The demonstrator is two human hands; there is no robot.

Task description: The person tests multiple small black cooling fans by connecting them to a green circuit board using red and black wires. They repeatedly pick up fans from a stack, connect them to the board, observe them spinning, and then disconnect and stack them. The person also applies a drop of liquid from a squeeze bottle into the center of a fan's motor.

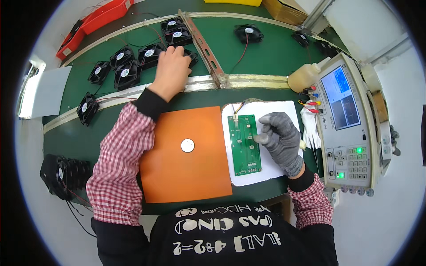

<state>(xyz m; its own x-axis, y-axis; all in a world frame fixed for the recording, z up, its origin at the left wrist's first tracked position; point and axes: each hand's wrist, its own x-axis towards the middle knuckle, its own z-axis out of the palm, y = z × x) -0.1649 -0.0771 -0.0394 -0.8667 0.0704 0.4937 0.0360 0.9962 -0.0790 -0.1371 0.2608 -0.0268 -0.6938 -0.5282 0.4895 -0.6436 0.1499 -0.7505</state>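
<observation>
My left hand [172,71], bare, reaches over the far metal rail. Its fingers close over a black cooling fan [191,56], which they partly hide. My right hand [282,141], in a grey glove, hovers at the right edge of a green circuit board [245,155]. Its thumb and fingers are bent with a gap between them, and nothing shows in that gap. The board lies on a white sheet [277,173], with small coloured wires [240,107] at its top end. An orange mat [186,177] bearing a white disc [187,145] lies left of the board.
Several more cooling fans [127,74] lie at the far left; another fan [248,33] lies beyond the slotted metal bar [204,46]. A stack of fans [73,174] stands at the left edge. On the right are a test instrument [344,144], a yellowish bottle [304,77] and tweezers [315,155].
</observation>
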